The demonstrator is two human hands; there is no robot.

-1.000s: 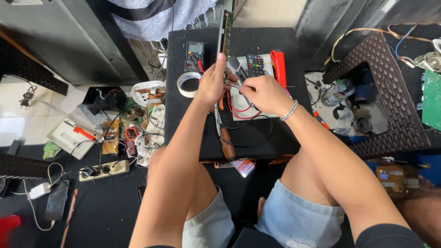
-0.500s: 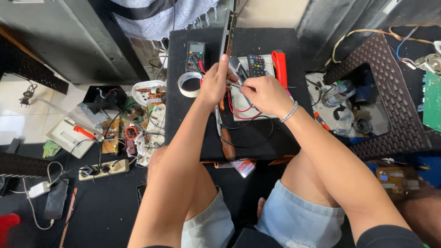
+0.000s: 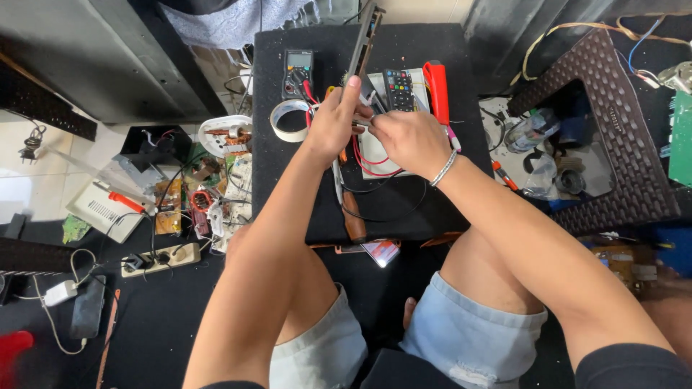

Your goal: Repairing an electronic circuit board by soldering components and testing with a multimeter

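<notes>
Over the black bench (image 3: 432,216), my left hand (image 3: 333,124) closes around an upright narrow circuit board (image 3: 362,37); my right hand (image 3: 409,138) pinches a thin metal tool (image 3: 362,122) beside it; remote control (image 3: 398,89), multimeter (image 3: 298,72) and tape roll (image 3: 287,119) lie near.

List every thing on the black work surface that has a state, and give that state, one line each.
Left hand: closed on the thin upright board, index finger raised.
Right hand: closed in a grip on a thin tool, tip at the board.
Thin board: standing on edge.
Multimeter: lying flat, red lead plugged in.
Tape roll: lying flat.
Remote control: lying face up.
</notes>
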